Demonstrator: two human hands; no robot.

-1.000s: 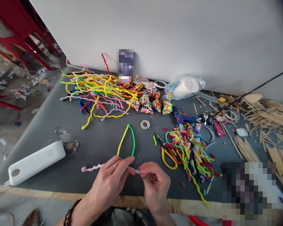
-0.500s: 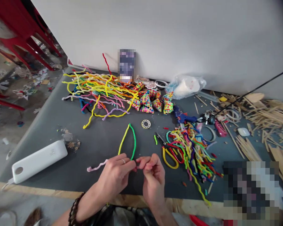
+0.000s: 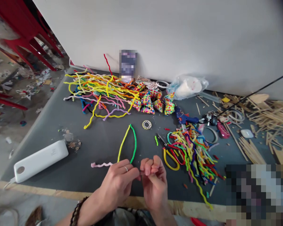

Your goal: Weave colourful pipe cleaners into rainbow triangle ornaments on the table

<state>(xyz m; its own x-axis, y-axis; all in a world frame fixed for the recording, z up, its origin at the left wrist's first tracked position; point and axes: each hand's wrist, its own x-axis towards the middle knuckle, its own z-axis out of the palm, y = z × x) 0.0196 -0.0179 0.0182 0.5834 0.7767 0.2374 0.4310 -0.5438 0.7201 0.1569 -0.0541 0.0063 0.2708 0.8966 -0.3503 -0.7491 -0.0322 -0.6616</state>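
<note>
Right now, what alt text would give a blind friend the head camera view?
A person's left hand and right hand are close together over a dark tabletop, a pale pink fuzzy strip jutting out past the left. Just beyond, a yellow strip and a green strip meet in a point. Around them lie scissors, colourful fuzzy strips and a white oblong device.

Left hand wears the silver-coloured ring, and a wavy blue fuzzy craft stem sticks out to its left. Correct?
Colour's wrong: the wavy fuzzy craft stem is pale pink, as the head view shows. It does stick out to the left of the left hand, which wears the silver-coloured ring.
</note>
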